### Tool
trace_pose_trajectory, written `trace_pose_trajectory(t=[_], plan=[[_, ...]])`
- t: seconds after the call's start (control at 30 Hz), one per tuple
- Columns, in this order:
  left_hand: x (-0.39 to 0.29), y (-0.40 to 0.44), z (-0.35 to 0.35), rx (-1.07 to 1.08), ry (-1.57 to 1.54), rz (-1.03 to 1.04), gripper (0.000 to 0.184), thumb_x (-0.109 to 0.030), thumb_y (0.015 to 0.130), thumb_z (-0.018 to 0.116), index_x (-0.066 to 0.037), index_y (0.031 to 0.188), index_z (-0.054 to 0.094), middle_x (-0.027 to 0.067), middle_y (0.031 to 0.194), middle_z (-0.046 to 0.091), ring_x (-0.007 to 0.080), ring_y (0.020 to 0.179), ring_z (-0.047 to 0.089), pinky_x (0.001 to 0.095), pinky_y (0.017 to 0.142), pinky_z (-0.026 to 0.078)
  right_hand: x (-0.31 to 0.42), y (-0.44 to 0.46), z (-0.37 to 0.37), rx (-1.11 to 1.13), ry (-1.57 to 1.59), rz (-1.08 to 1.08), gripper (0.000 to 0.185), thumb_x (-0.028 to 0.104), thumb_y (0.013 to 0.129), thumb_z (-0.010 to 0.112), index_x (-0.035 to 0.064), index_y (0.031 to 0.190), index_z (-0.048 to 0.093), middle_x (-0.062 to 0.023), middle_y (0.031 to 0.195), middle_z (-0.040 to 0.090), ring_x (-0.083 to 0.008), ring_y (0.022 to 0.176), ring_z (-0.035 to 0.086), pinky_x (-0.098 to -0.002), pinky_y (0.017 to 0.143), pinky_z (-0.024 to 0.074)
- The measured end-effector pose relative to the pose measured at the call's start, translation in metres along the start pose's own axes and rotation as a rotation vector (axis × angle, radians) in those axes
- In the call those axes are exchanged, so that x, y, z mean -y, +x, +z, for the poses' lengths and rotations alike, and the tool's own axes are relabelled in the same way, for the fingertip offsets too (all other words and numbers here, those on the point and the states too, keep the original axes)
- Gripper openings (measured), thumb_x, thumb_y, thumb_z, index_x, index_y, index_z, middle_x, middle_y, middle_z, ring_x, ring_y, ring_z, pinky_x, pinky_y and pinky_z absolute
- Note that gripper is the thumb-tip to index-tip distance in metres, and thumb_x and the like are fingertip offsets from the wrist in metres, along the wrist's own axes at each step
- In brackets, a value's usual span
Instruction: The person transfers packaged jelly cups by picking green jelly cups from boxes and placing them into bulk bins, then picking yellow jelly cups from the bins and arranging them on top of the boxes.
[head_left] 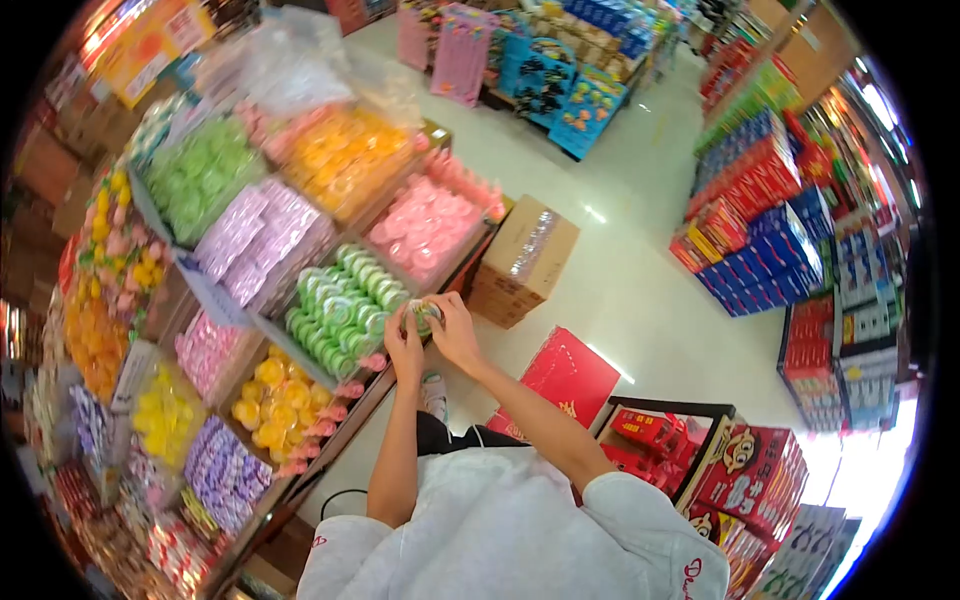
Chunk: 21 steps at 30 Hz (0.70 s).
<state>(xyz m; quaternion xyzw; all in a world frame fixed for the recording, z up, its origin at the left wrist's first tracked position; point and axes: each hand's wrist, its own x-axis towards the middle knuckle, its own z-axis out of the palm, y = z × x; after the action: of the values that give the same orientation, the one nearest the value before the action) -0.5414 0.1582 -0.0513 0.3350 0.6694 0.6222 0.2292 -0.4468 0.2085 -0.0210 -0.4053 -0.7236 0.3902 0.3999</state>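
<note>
Both hands are above the front edge of a candy display, close together. My left hand (pixel 404 343) pinches one side of a green-and-white swirl candy (pixel 427 313), and my right hand (pixel 455 328) is closed on its other side. The fingers partly cover the candy, and its details are too small to read. Just left of the hands, rows of similar green-and-white swirl candies (pixel 340 305) fill a compartment. Behind it is a compartment of pink wrapped candies (pixel 425 225). Round pink pieces (pixel 373 362) line the display's front edge beside my left hand.
Other compartments hold purple packets (pixel 262 240), orange candies (pixel 345 150), green candies (pixel 205 175) and yellow candies (pixel 280 395). A cardboard box (pixel 525 260) stands on the floor beside the display. A red box (pixel 570 375) and stacked red cartons (pixel 750 475) are to the right.
</note>
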Motion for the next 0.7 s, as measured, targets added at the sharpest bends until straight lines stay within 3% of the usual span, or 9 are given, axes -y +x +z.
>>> trace_pose_trajectory(t=[0.13, 0.33, 0.4, 0.43, 0.47, 0.53, 0.7], plan=[[0.02, 0.02, -0.041, -0.15, 0.267, -0.085, 0.028, -0.019, 0.095, 0.055, -0.005, 0.117, 0.062, 0.0086, 0.094, 0.046, 0.0196, 0.081, 0.052, 0.0292, 0.069, 0.044, -0.006, 0.027, 0.06, 0.137, -0.032, -0.102, 0.024, -0.003, 0.08, 0.059, 0.001, 0.103, 0.059, -0.0155, 0.092, 0.053, -0.0297, 0.08, 0.059, -0.0355, 0.068, 0.0482], [0.049, 0.028, -0.073, -0.164, 0.262, -0.187, 0.046, -0.021, 0.092, 0.06, -0.006, 0.133, 0.046, 0.0159, 0.109, 0.043, 0.0222, 0.087, 0.055, 0.0325, 0.08, 0.051, -0.018, 0.049, 0.116, 0.368, -0.126, -0.107, 0.015, -0.001, 0.076, 0.06, 0.0063, 0.09, 0.06, -0.0135, 0.084, 0.059, -0.0336, 0.081, 0.059, -0.0428, 0.068, 0.0464], [0.055, 0.027, -0.083, -0.119, 0.202, -0.198, 0.047, -0.021, 0.091, 0.06, -0.004, 0.133, 0.046, 0.0189, 0.115, 0.046, 0.0264, 0.098, 0.054, 0.0351, 0.082, 0.048, -0.022, 0.056, 0.125, 0.433, -0.155, -0.094, 0.016, 0.0, 0.076, 0.06, 0.0077, 0.09, 0.06, -0.0126, 0.085, 0.058, -0.0335, 0.081, 0.059, -0.0425, 0.068, 0.046], [0.065, 0.031, -0.092, -0.083, 0.06, -0.243, 0.052, -0.017, 0.09, 0.059, -0.001, 0.135, 0.039, 0.0216, 0.12, 0.043, 0.0257, 0.09, 0.057, 0.0347, 0.08, 0.05, -0.023, 0.058, 0.128, 0.441, -0.153, -0.113, 0.016, 0.0, 0.076, 0.06, 0.0086, 0.09, 0.06, -0.0124, 0.085, 0.057, -0.034, 0.081, 0.059, -0.0425, 0.068, 0.0456], [0.073, 0.033, -0.103, -0.085, 0.064, -0.251, 0.052, -0.017, 0.09, 0.059, -0.001, 0.135, 0.039, 0.0216, 0.12, 0.043, 0.0257, 0.09, 0.057, 0.0347, 0.08, 0.05, -0.025, 0.06, 0.131, 0.448, -0.15, -0.107, 0.016, 0.0, 0.076, 0.06, 0.0086, 0.09, 0.06, -0.0124, 0.085, 0.057, -0.034, 0.081, 0.059, -0.0425, 0.068, 0.0456], [0.068, 0.045, -0.12, -0.038, 0.5, -0.239, 0.049, -0.014, 0.089, 0.06, -0.001, 0.133, 0.041, 0.0226, 0.117, 0.045, 0.0279, 0.088, 0.058, 0.0339, 0.078, 0.05, -0.03, 0.066, 0.136, 0.502, -0.213, -0.143, 0.016, 0.0, 0.076, 0.061, 0.0081, 0.09, 0.06, -0.0129, 0.085, 0.056, -0.0343, 0.081, 0.059, -0.0428, 0.068, 0.0455], [0.093, 0.069, -0.128, -0.072, 0.486, -0.252, 0.041, -0.009, 0.089, 0.058, -0.001, 0.127, 0.045, 0.0221, 0.112, 0.05, 0.0306, 0.087, 0.059, 0.0357, 0.075, 0.049, -0.033, 0.076, 0.143, 0.526, -0.174, -0.093, 0.017, -0.001, 0.076, 0.061, 0.0062, 0.091, 0.057, -0.0145, 0.092, 0.058, -0.0369, 0.087, 0.058, -0.044, 0.074, 0.0451]])
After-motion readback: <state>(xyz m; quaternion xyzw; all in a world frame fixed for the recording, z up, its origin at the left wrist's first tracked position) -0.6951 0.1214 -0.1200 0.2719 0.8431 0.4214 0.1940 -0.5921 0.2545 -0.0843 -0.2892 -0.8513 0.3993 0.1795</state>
